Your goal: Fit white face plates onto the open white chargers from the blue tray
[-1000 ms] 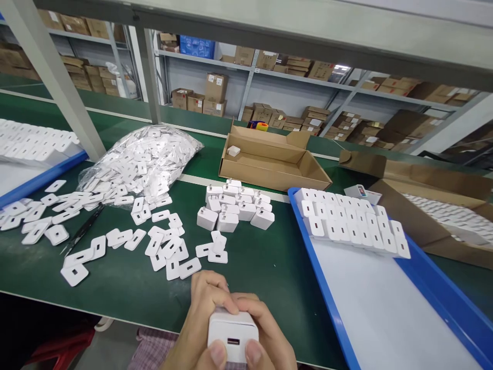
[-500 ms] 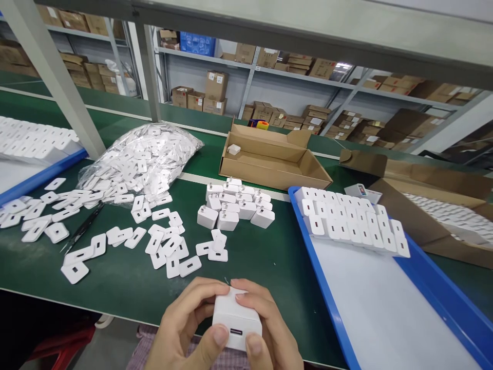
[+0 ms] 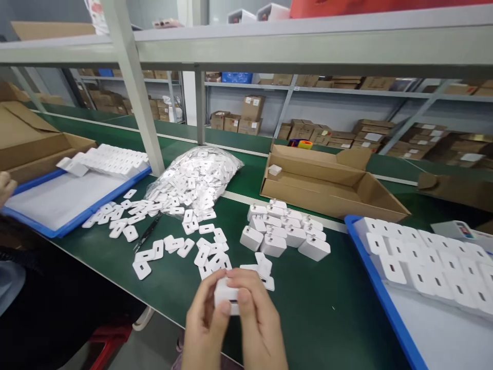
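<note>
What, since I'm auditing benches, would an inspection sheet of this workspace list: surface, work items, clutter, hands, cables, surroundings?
Surface: green bench, small pale speck near the right tray.
Work items: slotted white block in hand; loose white plates; clear bag of plates; pronged white blocks, grouped.
Clutter: dark tweezers beside loose plates; open carton holding one small white piece.
Hands: left hand and right hand both grip the block.
Cables: nothing seen.
Surroundings: shelves with cartons behind; another person's hand at far left.

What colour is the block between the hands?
The block is white; the head view shows it best.
</note>
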Action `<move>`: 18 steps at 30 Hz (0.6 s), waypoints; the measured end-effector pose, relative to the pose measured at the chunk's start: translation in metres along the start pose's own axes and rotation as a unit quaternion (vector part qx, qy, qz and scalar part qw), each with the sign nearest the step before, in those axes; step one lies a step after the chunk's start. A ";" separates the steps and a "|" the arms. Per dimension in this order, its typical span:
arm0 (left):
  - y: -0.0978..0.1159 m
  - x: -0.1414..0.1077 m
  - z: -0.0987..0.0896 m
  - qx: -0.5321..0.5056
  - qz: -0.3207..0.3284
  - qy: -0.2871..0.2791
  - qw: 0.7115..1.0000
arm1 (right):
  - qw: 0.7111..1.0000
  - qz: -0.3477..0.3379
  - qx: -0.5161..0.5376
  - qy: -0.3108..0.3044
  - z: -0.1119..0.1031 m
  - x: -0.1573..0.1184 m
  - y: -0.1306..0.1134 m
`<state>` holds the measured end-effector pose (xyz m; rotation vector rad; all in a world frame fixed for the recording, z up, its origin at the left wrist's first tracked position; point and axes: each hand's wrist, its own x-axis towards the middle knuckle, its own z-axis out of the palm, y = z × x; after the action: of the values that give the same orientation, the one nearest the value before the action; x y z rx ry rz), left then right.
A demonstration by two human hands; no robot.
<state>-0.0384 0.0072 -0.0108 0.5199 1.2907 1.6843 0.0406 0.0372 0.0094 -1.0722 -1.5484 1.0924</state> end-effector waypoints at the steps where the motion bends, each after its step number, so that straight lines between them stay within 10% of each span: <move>1: 0.003 0.007 -0.007 -0.003 0.001 0.033 0.999 | 0.998 0.006 -0.032 -0.046 0.009 0.007 -0.004; 7: 0.027 0.027 -0.060 -0.088 0.001 0.095 0.992 | 0.953 0.027 -0.126 -0.276 0.041 0.035 -0.043; 13: 0.037 0.027 -0.089 -0.112 0.049 0.172 0.978 | 0.966 -0.011 -0.130 -0.224 0.093 0.084 -0.060; 18: 0.035 0.039 -0.100 -0.143 0.078 0.247 0.955 | 0.932 -0.018 -0.170 -0.321 0.150 0.123 -0.050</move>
<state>-0.1488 -0.0126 -0.0220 0.0198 1.3367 2.1822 -0.1350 0.1208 0.0553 -0.9443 -2.3357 1.2508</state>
